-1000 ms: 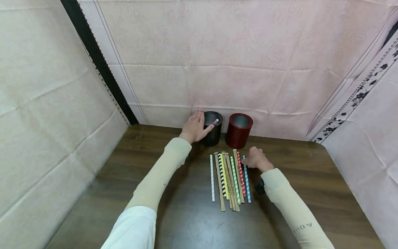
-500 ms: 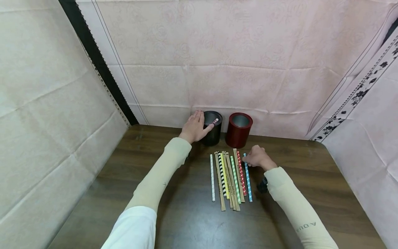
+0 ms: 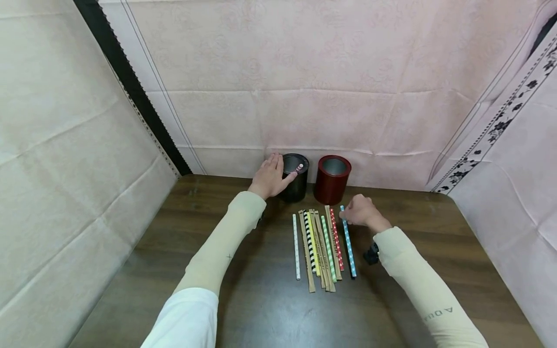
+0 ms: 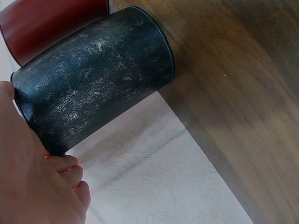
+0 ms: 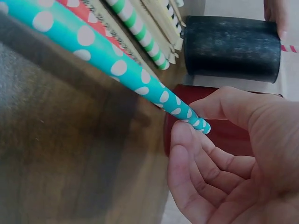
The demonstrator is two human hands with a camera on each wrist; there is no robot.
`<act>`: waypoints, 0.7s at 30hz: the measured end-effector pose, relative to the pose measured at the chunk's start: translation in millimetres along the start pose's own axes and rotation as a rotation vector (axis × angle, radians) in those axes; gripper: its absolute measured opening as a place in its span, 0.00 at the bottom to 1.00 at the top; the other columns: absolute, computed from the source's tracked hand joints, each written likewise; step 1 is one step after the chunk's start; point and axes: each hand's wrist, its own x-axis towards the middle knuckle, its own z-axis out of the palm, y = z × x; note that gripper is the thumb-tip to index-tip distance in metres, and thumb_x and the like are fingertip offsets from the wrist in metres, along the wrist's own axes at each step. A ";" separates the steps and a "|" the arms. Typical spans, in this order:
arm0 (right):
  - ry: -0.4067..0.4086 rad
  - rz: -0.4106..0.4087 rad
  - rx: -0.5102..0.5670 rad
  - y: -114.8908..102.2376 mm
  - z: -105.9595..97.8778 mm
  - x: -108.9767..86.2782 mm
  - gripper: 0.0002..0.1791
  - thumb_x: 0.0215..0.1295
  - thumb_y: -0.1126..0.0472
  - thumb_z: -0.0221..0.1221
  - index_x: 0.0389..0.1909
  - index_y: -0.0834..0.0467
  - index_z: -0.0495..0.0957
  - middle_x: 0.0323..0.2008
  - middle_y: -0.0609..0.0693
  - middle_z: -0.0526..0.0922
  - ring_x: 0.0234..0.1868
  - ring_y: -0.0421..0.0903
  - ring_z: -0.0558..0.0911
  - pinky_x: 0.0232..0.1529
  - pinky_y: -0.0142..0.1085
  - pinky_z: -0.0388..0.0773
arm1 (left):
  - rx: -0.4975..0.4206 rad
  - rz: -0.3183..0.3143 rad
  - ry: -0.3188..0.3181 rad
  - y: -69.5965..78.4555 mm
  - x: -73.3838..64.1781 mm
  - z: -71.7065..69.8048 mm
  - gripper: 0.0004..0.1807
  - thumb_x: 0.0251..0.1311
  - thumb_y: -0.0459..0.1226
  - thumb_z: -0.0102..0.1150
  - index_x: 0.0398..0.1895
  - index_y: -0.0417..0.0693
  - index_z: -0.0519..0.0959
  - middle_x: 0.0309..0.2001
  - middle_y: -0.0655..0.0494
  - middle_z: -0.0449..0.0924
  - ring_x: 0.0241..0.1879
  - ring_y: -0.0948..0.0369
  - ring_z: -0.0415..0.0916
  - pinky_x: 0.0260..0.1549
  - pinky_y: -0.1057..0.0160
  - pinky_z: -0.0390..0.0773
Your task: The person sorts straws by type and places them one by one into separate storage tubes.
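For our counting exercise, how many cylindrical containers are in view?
2: the black container, touched by the left hand, and the red container beside it, nearer the right hand.

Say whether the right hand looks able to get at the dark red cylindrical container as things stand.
Likely yes: the right hand, pinching a blue straw with white dots, is near the dark red cylindrical container, and nothing visible stands between them.

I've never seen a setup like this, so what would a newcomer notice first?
Probably the row of bright straws and brown sticks, lying side by side on the table. At its right end, the blue dotted straw is pinched near its far end in the right-hand grip. Beyond stand a black cup, a pink-striped straw showing at its mouth, and a dark red cup.
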 end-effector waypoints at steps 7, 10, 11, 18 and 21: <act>0.038 -0.069 -0.016 -7.8 -14.4 -6.4 0.23 0.72 0.55 0.63 0.15 0.59 0.82 0.23 0.56 0.87 0.23 0.46 0.74 0.27 0.37 0.70 | 0.002 -0.004 -0.006 1.0 -0.9 -1.6 0.51 0.79 0.68 0.26 0.85 0.35 0.43 0.87 0.40 0.43 0.87 0.49 0.39 0.86 0.54 0.45; 0.072 -0.111 -0.042 -13.6 -21.0 -10.2 0.20 0.71 0.55 0.64 0.19 0.58 0.85 0.25 0.56 0.88 0.26 0.47 0.76 0.29 0.38 0.72 | 0.006 -0.006 -0.005 1.0 -1.1 -1.7 0.51 0.79 0.67 0.26 0.85 0.35 0.43 0.87 0.40 0.43 0.87 0.49 0.39 0.86 0.54 0.46; 0.082 -0.121 -0.049 -15.9 -23.3 -11.5 0.18 0.71 0.55 0.64 0.20 0.57 0.86 0.26 0.56 0.89 0.28 0.47 0.77 0.31 0.39 0.73 | 0.006 -0.006 -0.005 1.1 -1.3 -1.6 0.51 0.79 0.67 0.26 0.85 0.35 0.43 0.87 0.40 0.43 0.87 0.49 0.39 0.86 0.54 0.46; 0.162 -0.220 -0.042 -35.7 -46.0 -25.2 0.13 0.71 0.56 0.65 0.28 0.58 0.88 0.26 0.52 0.90 0.30 0.46 0.81 0.42 0.44 0.76 | -0.001 -0.009 -0.008 1.9 -1.7 -2.1 0.50 0.79 0.67 0.26 0.86 0.36 0.43 0.87 0.41 0.43 0.87 0.50 0.39 0.86 0.54 0.46; 0.217 -0.261 -0.039 -44.6 -57.1 -30.0 0.11 0.70 0.57 0.65 0.31 0.59 0.88 0.27 0.50 0.91 0.28 0.43 0.83 0.34 0.38 0.76 | -0.001 -0.010 -0.007 1.7 -1.6 -2.4 0.50 0.79 0.67 0.26 0.86 0.36 0.43 0.87 0.41 0.43 0.87 0.50 0.39 0.86 0.54 0.46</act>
